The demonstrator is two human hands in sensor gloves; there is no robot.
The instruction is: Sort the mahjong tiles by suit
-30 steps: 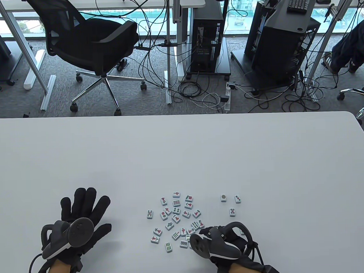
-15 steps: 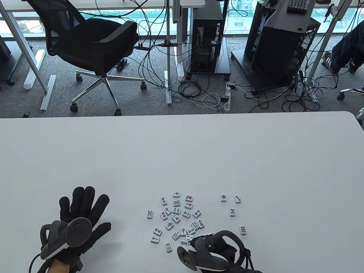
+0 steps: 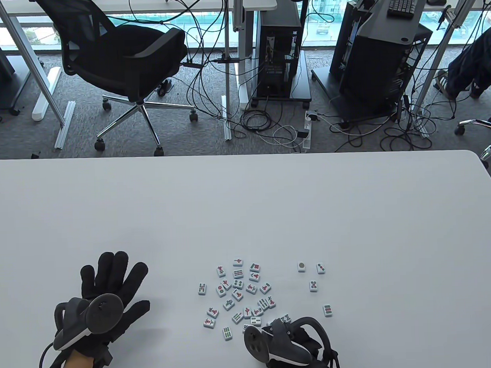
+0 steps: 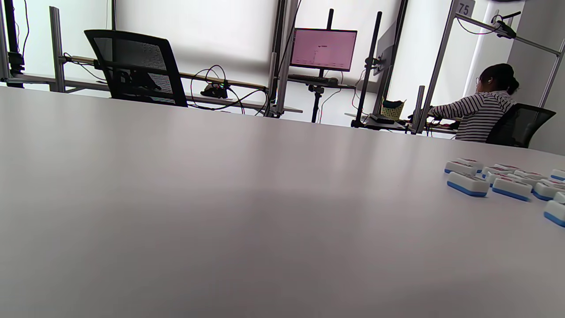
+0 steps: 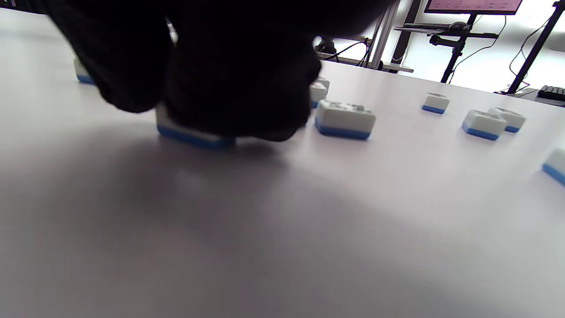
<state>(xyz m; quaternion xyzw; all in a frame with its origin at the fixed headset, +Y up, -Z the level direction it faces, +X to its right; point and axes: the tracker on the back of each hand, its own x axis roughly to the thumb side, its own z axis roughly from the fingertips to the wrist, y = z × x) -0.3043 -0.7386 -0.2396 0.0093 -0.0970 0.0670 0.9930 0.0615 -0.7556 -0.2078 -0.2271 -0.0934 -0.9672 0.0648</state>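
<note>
— Which step are we on?
— Our black-gloved right hand [image 3: 291, 343] pinches a small white blue-backed mahjong tile [image 5: 194, 132] on the table at the cluster's near edge; next, we'd lift it toward the right group. Left hand [image 3: 108, 293] lies spread.

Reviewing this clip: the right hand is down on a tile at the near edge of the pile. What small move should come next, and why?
Probably lift that tile clear and carry it right, toward the separated tiles. In the right wrist view the right hand has its fingers curled over the tile, which sits on the table. Its face is hidden, so its suit and a firm grip cannot be confirmed. The left hand lies flat, apart.
</note>
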